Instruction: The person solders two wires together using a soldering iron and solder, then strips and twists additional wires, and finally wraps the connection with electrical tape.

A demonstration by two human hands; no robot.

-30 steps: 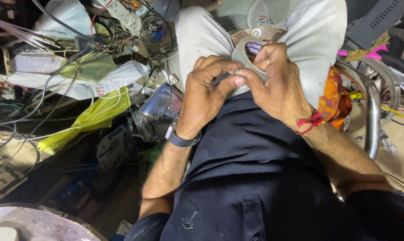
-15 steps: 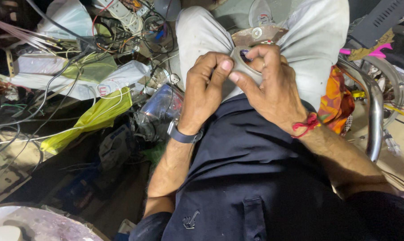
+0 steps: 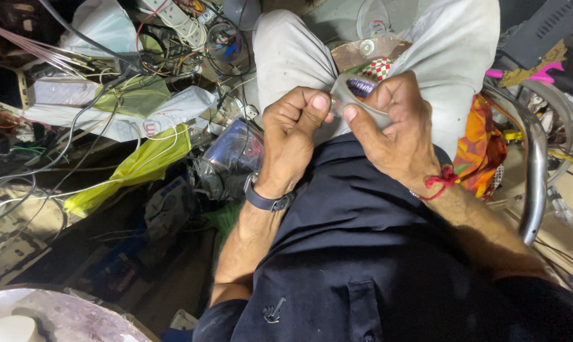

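Fingers (image 3: 351,114) of both hands pinching grey tape roll (image 3: 349,95), hole facing camera

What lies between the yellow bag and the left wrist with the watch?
In the head view, a clear plastic container lies between the yellow bag and the left wrist's watch, among loose wires.

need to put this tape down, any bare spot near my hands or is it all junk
Little is bare. The lap of the dark shirt below both hands is free. Left of the left hand, bags, cables and a power strip crowd everything. Right of the right hand, holding the tape roll, a chrome bar hems in clutter.
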